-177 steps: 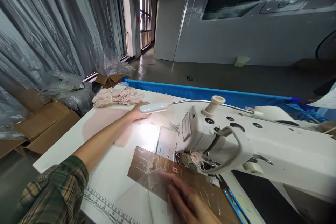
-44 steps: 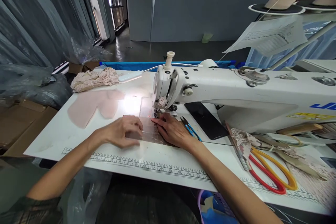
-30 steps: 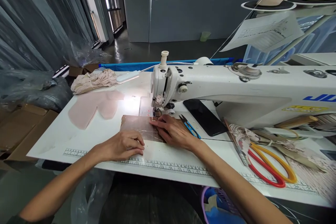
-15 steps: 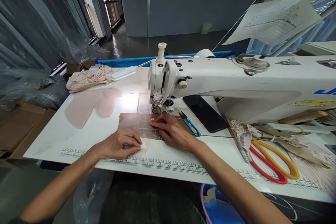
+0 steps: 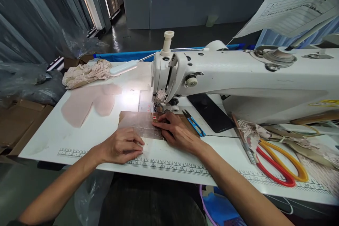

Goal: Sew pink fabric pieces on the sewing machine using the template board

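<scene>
My right hand (image 5: 176,130) lies with fingers stretched out on a thin, see-through plate (image 5: 137,122) with brown edges, close to the presser foot (image 5: 156,107) of a white sewing machine (image 5: 217,70). A small red-and-white mark (image 5: 154,117) shows by its fingertips. My left hand (image 5: 123,145) rests nearer the table's front edge, fingers bent and thumb close to the forefinger. A faint pale scrap seems to be at its fingertips; what it is cannot be made out.
Pale pink cut fabric pieces (image 5: 91,102) and a lace bundle (image 5: 86,74) lie left. Blue thread snips (image 5: 194,124), a black phone (image 5: 210,113) and red-and-yellow-handled scissors (image 5: 280,162) lie right. A printed ruler (image 5: 164,165) runs along the front edge.
The camera view has shifted slightly. The pale scrap at my left fingertips was clearer before and is now hardly visible. My right hand stays by the presser foot.
</scene>
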A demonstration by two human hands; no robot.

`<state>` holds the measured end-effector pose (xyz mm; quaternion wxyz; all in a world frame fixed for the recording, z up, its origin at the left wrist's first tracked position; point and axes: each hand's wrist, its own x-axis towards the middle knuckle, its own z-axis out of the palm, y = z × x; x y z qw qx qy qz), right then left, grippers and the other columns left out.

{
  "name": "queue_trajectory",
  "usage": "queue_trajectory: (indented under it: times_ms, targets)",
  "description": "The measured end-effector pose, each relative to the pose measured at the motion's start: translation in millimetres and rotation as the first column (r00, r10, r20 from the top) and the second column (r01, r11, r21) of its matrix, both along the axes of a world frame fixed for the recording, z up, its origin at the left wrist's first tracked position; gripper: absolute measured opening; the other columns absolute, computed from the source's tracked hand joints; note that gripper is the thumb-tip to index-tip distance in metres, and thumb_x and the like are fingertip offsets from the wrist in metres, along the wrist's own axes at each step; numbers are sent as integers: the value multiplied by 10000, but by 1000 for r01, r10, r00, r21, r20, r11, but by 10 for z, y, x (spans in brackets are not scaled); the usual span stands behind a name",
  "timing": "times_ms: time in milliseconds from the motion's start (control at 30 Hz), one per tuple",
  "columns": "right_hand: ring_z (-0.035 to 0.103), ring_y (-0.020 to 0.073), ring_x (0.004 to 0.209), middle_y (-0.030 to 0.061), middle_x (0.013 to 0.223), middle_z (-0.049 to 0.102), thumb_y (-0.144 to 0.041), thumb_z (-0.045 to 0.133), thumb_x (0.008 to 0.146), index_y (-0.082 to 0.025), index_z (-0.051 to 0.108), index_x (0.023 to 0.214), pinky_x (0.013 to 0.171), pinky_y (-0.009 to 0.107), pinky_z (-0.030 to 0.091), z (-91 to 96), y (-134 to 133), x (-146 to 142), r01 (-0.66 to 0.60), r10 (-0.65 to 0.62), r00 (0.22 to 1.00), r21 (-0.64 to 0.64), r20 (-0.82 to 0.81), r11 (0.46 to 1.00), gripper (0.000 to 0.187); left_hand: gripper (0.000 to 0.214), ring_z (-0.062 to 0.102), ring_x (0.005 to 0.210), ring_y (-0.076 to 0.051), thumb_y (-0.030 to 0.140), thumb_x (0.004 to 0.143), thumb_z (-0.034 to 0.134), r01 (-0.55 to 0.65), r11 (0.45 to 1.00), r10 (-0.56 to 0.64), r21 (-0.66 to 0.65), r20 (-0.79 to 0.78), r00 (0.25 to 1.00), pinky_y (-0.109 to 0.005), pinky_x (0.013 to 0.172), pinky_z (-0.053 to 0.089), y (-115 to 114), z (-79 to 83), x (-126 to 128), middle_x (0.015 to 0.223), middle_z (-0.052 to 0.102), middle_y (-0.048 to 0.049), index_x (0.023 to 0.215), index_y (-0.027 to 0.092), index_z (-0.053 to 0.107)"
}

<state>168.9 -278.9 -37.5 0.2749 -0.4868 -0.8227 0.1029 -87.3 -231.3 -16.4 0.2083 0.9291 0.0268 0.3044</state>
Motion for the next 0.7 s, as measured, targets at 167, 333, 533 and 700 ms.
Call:
queue_trajectory:
  times_ms: [167, 333, 533, 700]
  targets:
    - [548, 243, 1081, 125, 1104, 590, -155, 435, 909, -206, 693, 1171, 961, 469, 483, -27, -5, -6, 4, -4, 1000, 40, 1, 999, 371, 44, 659, 753, -175, 113, 831, 647, -39, 997, 40, 65, -21, 999, -308, 654, 525, -12, -55, -20, 864, 716, -91, 841, 146, 674]
    - [548, 234, 1108, 115, 1132, 594, -150, 442, 897, -225, 658, 1229, 974, 460, 487, 1, -37, 1, 5, -5, 1000, 26, -18, 1000, 403, 52, 655, 753, -171, 154, 842, 643, -61, 991, 65, 122, -23, 998, -314, 671, 538, -10, -57, -28, 938, 715, -107, 857, 163, 693]
    - [560, 239, 1089, 97, 1121, 600, -195, 454, 908, -278, 709, 1136, 955, 473, 497, 9, -49, -10, 18, -18, 1000, 8, -11, 1000, 351, 57, 649, 752, -165, 175, 850, 655, -55, 992, 57, 117, -17, 998, -304, 666, 537, 1, -49, -35, 921, 715, -100, 883, 166, 701]
    - [559, 245, 1093, 108, 1124, 599, -174, 461, 897, -250, 715, 1131, 960, 474, 491, -18, -41, -8, 1, -1, 1000, 29, -17, 1000, 354, 46, 657, 782, -175, 147, 850, 652, -45, 995, 49, 93, -33, 998, -312, 674, 523, 3, -79, -40, 909, 722, -93, 872, 157, 691]
